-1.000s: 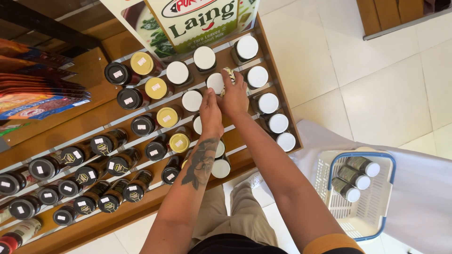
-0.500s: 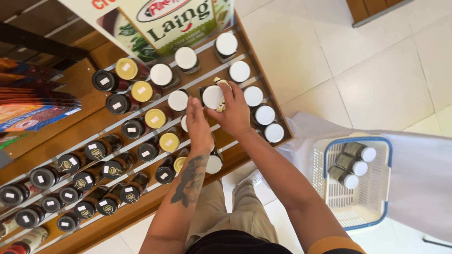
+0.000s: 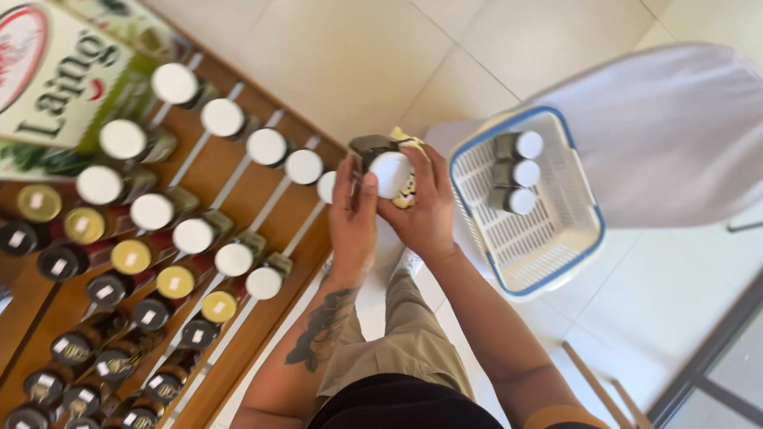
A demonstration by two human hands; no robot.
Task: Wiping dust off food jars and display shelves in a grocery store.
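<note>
Both my hands, left [image 3: 352,218] and right [image 3: 425,206], clasp a white-lidded jar [image 3: 389,171] between the shelf [image 3: 262,262] and the basket [image 3: 556,238]. It looks like glass: rigid, weighty, breakable, best gripped around its body.
</note>
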